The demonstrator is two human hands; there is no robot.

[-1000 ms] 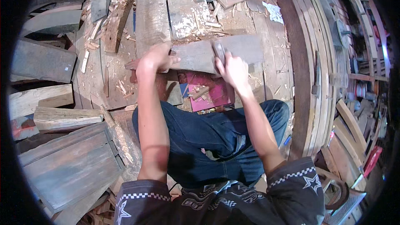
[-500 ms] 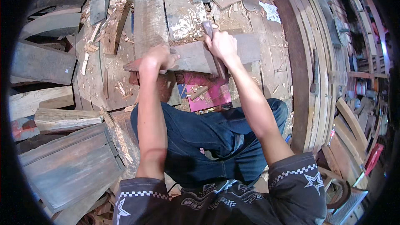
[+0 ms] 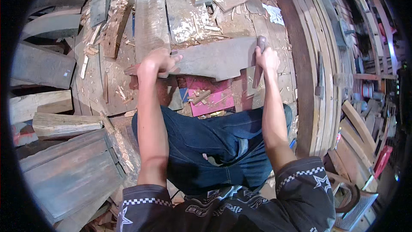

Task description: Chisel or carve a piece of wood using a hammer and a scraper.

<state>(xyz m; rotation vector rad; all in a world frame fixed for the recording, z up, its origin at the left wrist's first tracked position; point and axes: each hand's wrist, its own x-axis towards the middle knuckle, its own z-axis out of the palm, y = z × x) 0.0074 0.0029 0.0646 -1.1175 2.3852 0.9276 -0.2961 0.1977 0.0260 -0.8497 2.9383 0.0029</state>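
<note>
A dark, weathered board [image 3: 214,56] lies crosswise in front of me, with a cut lower edge. My left hand [image 3: 163,62] is closed on its left part, the fingertips partly hidden. My right hand [image 3: 266,60] grips a dark, elongated tool [image 3: 259,41] upright at the board's right part; I cannot make out exactly what kind of tool it is. Below the board are a pink sheet [image 3: 214,103] strewn with wood scraps and some small dark blocks.
Loose offcuts [image 3: 118,25] and shavings lie on the plank floor [image 3: 148,0]. Stacked weathered boards [image 3: 47,68] are at the left, long planks [image 3: 313,60] run along the right, and more timber and a red object [image 3: 382,159] are at the far right. My jeans-clad legs are below.
My right hand and its tool have moved rightward from the board's middle toward its right end, after rising briefly. My left hand stays on the board, shifted slightly left.
</note>
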